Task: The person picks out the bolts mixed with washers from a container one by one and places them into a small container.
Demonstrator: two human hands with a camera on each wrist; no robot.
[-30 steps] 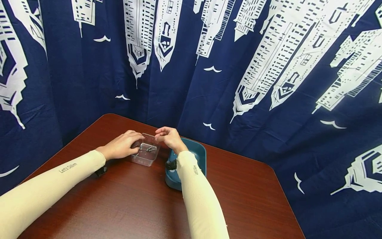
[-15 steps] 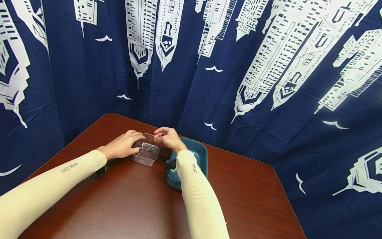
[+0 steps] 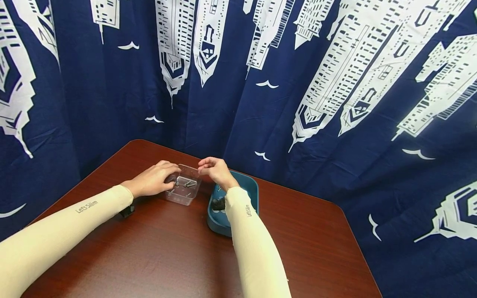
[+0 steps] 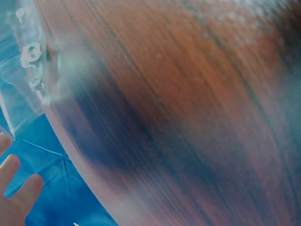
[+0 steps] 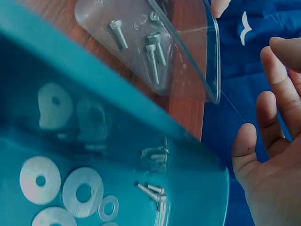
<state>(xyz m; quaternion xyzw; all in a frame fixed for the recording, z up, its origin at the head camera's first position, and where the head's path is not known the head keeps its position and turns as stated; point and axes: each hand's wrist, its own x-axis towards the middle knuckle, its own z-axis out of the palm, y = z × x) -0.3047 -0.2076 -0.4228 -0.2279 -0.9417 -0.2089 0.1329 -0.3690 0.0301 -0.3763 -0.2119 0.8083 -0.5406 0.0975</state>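
Observation:
In the head view my left hand (image 3: 154, 180) reaches to the left side of a clear plastic box (image 3: 182, 203), fingers spread at its rim. Socket head screws (image 5: 118, 35) and small nuts lie inside the box. My right hand (image 3: 218, 171) is raised between the box and a teal tray (image 3: 220, 229), its fingers loosely bent. In the right wrist view nothing shows in the right hand; its thumb overlaps the index fingertip. The tray holds large flat washers (image 5: 40, 180), a smaller washer (image 5: 108, 207) and several screws (image 5: 151, 192).
A reddish-brown wooden table (image 3: 149, 252) carries both containers near its back edge. Behind it hangs a dark blue curtain (image 3: 220, 124) with white building prints. The right forearm in a cream sleeve (image 3: 257, 244) passes over part of the tray.
My right hand has shifted slightly right, away from the clear box and towards the tray. The left hand stays at the box, which has barely moved.

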